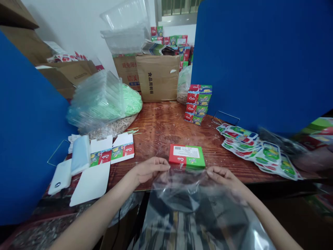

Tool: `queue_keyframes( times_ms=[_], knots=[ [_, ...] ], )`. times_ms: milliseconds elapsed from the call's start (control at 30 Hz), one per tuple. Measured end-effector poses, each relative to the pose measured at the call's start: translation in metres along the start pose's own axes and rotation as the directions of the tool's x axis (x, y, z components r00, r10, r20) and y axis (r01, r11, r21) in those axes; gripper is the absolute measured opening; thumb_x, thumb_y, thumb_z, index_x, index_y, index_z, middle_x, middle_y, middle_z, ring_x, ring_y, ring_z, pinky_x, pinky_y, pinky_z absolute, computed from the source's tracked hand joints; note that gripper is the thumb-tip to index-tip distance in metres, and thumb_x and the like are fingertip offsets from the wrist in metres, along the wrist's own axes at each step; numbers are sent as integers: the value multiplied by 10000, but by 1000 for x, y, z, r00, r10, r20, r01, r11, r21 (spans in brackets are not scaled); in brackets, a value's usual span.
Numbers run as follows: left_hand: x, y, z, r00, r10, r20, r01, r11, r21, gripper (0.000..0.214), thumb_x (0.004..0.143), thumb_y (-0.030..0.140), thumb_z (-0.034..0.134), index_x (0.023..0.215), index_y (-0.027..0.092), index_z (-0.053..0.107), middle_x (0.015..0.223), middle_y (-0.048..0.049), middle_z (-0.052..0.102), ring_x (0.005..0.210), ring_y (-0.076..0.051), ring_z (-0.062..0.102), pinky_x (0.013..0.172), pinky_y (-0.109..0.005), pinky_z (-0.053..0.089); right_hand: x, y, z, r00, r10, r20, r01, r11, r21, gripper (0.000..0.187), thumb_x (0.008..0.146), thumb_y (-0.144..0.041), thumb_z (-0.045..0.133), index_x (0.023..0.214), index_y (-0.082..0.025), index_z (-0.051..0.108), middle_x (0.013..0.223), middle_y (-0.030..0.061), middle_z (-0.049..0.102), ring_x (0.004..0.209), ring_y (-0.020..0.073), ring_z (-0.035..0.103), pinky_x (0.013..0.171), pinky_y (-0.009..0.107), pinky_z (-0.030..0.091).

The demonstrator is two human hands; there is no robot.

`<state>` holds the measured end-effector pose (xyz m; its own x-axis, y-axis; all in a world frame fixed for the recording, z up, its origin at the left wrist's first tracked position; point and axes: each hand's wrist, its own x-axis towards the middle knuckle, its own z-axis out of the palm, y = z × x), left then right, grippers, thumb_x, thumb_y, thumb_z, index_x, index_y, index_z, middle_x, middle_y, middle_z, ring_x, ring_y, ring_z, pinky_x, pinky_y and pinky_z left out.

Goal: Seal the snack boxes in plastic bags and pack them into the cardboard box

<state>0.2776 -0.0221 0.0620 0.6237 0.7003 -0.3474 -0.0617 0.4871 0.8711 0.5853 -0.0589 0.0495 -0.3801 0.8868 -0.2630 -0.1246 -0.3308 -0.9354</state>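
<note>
A large clear plastic bag (179,196) hangs off the table's near edge, in front of my body. My left hand (153,168) pinches its upper edge on one side, and my right hand (221,174) pinches the same edge on the other side. Between the hands, just beyond the edge of the bag, a small red and green Cola and Sprite box (191,156) lies flat on the wooden table (158,130). A white label with a barcode faces up on the box. Whether the box touches the bag's edge, I cannot tell.
Similar boxes (197,109) stand stacked behind. Printed flat packs (247,149) lie right, unfolded cartons (100,166) and a white device (60,176) left. Clear plastic trays (97,97) rest on shredded paper filler. Blue panels (260,62) flank the table. A blurred person's hand (316,158) shows far right.
</note>
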Motion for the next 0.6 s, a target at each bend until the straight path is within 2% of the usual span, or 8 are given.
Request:
queue_keyframes(
  times_ms=[67, 133, 267, 367, 467, 600],
  knots=[
    [11, 4, 4, 994, 37, -106, -41, 999, -36, 325, 681, 375, 801, 746, 125, 604, 545, 25, 583, 483, -69, 510, 529, -190, 374, 10, -6, -2, 990, 3, -143, 1, 999, 32, 395, 712, -523, 778, 762, -164, 620, 675, 13, 602, 557, 115, 545, 542, 227, 441],
    [23, 9, 9, 969, 115, -217, -124, 992, -28, 338, 656, 385, 815, 729, 120, 617, 521, 39, 562, 455, -52, 469, 500, -180, 333, 22, -11, -4, 969, -22, -245, 34, 998, 45, 386, 689, -518, 791, 782, -182, 626, 694, 21, 625, 557, 137, 561, 537, 247, 457],
    [44, 12, 14, 864, 271, -424, -283, 958, 38, 374, 603, 402, 838, 742, 109, 652, 561, 35, 589, 474, -44, 464, 508, -176, 328, 45, -18, -2, 927, -77, -368, 105, 993, 57, 364, 656, -472, 820, 804, -212, 613, 638, -13, 606, 506, 138, 541, 480, 244, 443],
    [62, 9, 13, 806, 258, -533, -339, 939, -58, 404, 546, 417, 855, 716, 127, 631, 584, 28, 601, 492, -63, 492, 517, -189, 358, 60, -19, 5, 882, -163, -443, 208, 977, 54, 363, 638, -453, 830, 812, -216, 617, 697, -8, 637, 577, 156, 585, 532, 256, 487],
    [76, 7, 12, 765, 224, -604, -368, 921, -125, 415, 490, 407, 863, 672, 141, 600, 556, 33, 575, 471, -78, 487, 497, -205, 358, 73, -20, 9, 848, -268, -457, 278, 959, -47, 358, 605, -452, 830, 752, -193, 631, 733, 22, 655, 621, 160, 595, 572, 254, 498],
    [87, 11, 14, 733, 192, -653, -402, 896, -189, 351, 481, 325, 841, 638, 147, 582, 530, 37, 554, 475, -89, 501, 497, -213, 366, 86, -20, 2, 858, -295, -419, 248, 955, -165, 319, 627, -464, 765, 702, -181, 639, 705, 43, 649, 599, 166, 578, 540, 259, 469]
  ],
)
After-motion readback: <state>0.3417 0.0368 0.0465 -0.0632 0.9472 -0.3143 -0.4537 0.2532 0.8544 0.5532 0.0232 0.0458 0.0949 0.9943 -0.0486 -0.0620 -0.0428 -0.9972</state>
